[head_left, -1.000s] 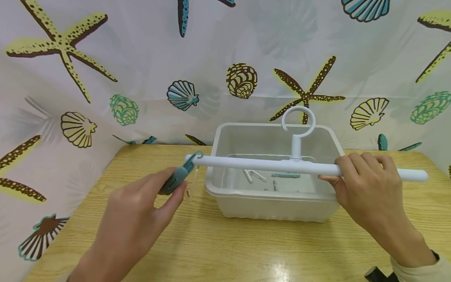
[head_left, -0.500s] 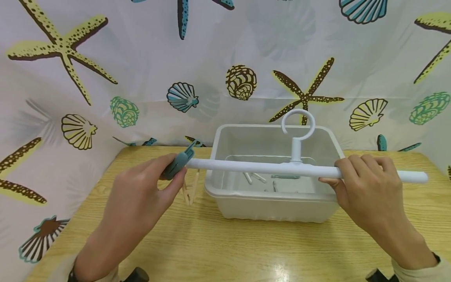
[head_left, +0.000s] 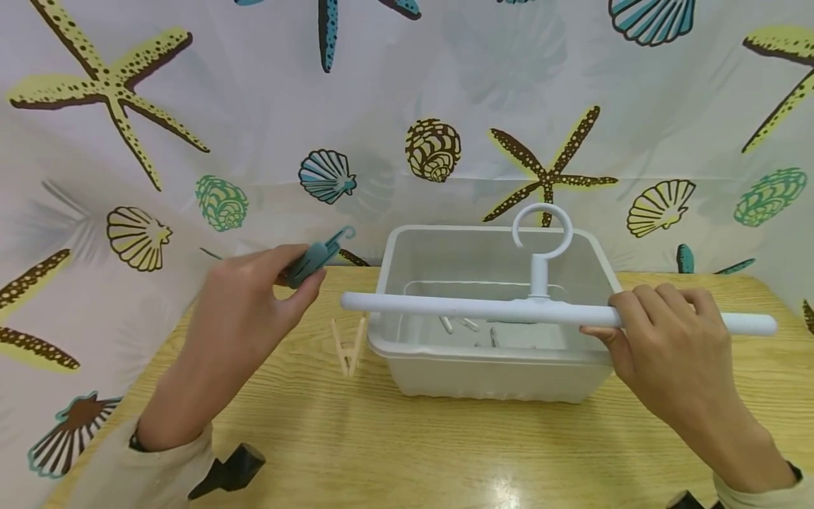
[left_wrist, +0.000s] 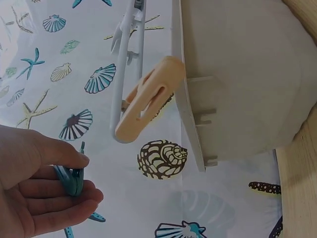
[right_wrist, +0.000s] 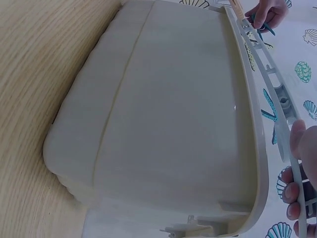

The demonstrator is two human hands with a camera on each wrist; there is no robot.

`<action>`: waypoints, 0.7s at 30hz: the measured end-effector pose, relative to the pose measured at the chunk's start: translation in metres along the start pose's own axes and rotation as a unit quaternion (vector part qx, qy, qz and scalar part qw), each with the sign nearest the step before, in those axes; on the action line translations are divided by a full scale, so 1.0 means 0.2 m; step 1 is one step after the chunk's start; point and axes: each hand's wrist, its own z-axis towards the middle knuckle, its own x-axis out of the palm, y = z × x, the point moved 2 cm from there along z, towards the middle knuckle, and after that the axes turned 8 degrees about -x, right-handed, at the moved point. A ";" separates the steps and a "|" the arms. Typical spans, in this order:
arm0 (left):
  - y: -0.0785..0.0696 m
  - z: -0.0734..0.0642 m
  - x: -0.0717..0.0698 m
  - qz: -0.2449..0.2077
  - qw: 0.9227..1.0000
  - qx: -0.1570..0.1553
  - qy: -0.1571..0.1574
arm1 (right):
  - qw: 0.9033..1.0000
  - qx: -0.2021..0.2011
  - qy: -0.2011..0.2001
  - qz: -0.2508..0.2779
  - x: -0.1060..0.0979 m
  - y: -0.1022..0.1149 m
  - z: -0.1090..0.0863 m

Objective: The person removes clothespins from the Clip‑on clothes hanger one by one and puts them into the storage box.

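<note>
My left hand pinches a teal clothespin with a small hook at its tip, between thumb and fingers. It is held up and left of the hanger's free end, apart from it. A white plastic hanger with a straight bar and open ring hook is gripped near its right end by my right hand. From the bar's left end hangs a beige clothespin, seen large in the left wrist view as a peach-coloured clothespin. Part of the bar is hidden under my right fingers.
Behind and below the bar stands a white bin on the wooden table. Several clips, white and teal, lie on its floor, such as a white clip. A shell-patterned cloth hangs around the back and left.
My left hand has drawn the teal clothespin away from the bar's left end, leftward and up. The beige clothespin there now shows fully. The right hand keeps its grip, almost still.
</note>
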 end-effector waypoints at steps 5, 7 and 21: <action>0.01 0.02 0.03 -0.009 1.000 0.004 0.006 | 1.000 0.001 0.003 0.003 0.00 0.00 -0.01; 0.02 0.03 0.04 -0.016 1.000 0.006 0.011 | 1.000 0.002 0.004 0.003 0.00 0.00 -0.01; 0.04 0.14 0.13 -0.067 0.994 0.040 0.074 | 1.000 0.002 0.006 0.006 -0.01 -0.01 -0.02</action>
